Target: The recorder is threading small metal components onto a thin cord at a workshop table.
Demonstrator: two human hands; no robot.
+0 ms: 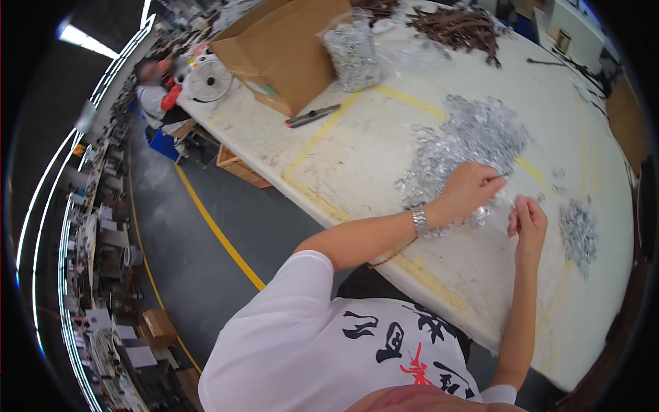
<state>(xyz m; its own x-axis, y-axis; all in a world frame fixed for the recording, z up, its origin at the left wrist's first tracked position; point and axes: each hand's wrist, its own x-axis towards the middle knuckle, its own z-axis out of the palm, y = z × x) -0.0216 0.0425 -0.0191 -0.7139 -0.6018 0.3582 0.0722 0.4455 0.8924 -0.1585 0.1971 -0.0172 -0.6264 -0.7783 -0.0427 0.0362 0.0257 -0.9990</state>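
A broad heap of small silvery pieces [473, 130], perhaps buckles or rings, spreads over the white table. My left hand [470, 189], with a metal watch on its wrist, is above the heap's near edge, its fingers curled together. Close by on the right, my right hand [528, 221] has thumb and fingertips pinched, a short gap from the left hand. Whatever either hand holds is too small to make out. Beyond my right hand lies a smaller pile of similar silvery pieces [579, 235], with a few loose ones between the two piles.
On the white table [329, 165] stand a large cardboard box [274, 51] and a clear bag of silvery pieces [351, 58]. A dark hand tool [313, 116] lies near the box. Brown strips [460, 31] are heaped at the far side. A fan [209, 79] and a seated person [154, 96] are far left.
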